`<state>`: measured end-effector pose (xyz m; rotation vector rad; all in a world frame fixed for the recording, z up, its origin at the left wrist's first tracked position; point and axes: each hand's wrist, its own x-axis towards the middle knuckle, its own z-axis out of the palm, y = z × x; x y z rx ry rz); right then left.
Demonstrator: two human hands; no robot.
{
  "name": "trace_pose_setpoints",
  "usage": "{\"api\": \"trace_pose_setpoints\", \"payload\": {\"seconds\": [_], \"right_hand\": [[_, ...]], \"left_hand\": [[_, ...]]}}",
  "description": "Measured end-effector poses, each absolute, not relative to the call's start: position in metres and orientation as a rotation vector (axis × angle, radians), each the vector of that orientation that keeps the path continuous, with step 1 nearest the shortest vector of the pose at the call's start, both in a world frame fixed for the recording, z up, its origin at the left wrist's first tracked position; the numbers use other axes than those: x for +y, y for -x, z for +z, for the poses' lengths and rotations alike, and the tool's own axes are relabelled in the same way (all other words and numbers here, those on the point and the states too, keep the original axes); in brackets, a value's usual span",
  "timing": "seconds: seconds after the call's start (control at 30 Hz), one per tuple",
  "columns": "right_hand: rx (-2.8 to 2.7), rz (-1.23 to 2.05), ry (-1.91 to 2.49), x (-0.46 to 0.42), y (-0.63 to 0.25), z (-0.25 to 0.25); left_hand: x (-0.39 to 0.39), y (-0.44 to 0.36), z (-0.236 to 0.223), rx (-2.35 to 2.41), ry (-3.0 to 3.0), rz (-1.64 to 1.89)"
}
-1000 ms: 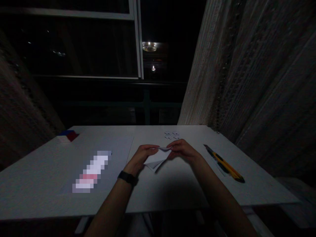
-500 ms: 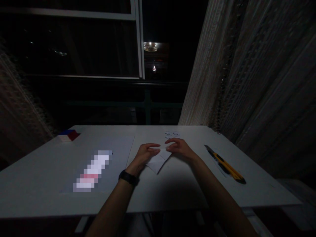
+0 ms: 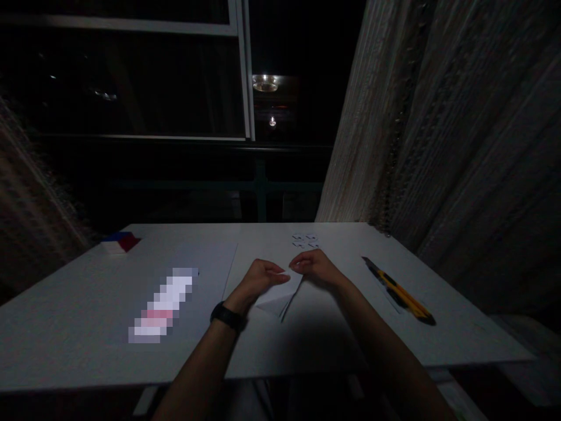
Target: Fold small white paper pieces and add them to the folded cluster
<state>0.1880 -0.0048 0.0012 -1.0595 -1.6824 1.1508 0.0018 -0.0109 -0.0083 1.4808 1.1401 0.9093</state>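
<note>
Between my hands, above the white table, is a folded sheet of white paper (image 3: 280,295), its pointed lower corner with loose layers turned toward me. My left hand (image 3: 260,279), with a black band on the wrist, pinches the paper's upper left part between thumb and fingers. At the upper right edge my right hand (image 3: 318,267) grips it with thumb and fingertips brought together. The fingertips of both hands almost meet at the top and hide that edge.
A yellow-and-black utility knife (image 3: 401,295) lies on the right of the table (image 3: 324,356). Several small round printed pieces (image 3: 305,240) lie beyond my hands. To the left are a large sheet (image 3: 213,275) with a blurred-out patch and a red, white and blue block (image 3: 119,242).
The folded paper has tilted and come slightly nearer to me, its lower point now further down. My fingers, spread along the top edge before, have drawn closer together in a pinch.
</note>
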Motion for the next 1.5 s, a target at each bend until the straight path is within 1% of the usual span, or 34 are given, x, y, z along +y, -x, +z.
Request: {"api": "trace_pose_setpoints", "payload": {"seconds": [0.17, 0.33, 0.5, 0.67, 1.0, 1.1, 1.2, 1.27, 1.33, 1.5], "right_hand": [[-1.583, 1.343, 1.001, -0.005, -0.193, 0.003], [-1.513, 1.357, 0.977, -0.004, -0.195, 0.004], [-1.287, 1.423, 0.973, 0.0, -0.19, -0.003], [-1.266, 1.509, 0.973, -0.002, -0.175, -0.015], [-1.176, 1.317, 1.101, 0.002, -0.159, -0.027], [-1.317, 1.26, 1.127, 0.004, -0.162, -0.029], [-1.557, 1.067, 1.181, 0.001, -0.165, -0.027], [-1.692, 0.97, 1.193, -0.001, -0.169, -0.023], [-1.762, 0.995, 1.188, -0.002, -0.175, -0.017], [-1.714, 1.087, 1.175, 0.0, -0.193, -0.006]], "left_hand": [[-0.01, -0.001, -0.008, 1.021, -1.385, 0.917], [-0.01, 0.0, -0.007, 0.947, -1.285, 0.914], [-0.002, 0.002, -0.014, 0.935, -1.124, 1.145], [0.002, 0.001, -0.019, 0.893, -1.055, 1.25], [-0.008, -0.007, -0.01, 0.957, -1.508, 1.212], [-0.011, -0.008, -0.011, 0.967, -1.686, 1.237], [-0.01, -0.007, -0.015, 1.068, -1.78, 1.288], [-0.006, -0.004, -0.016, 1.172, -1.748, 1.308], [-0.002, -0.001, -0.017, 1.217, -1.647, 1.292], [-0.002, 0.002, -0.012, 0.996, -1.328, 1.098]]}}
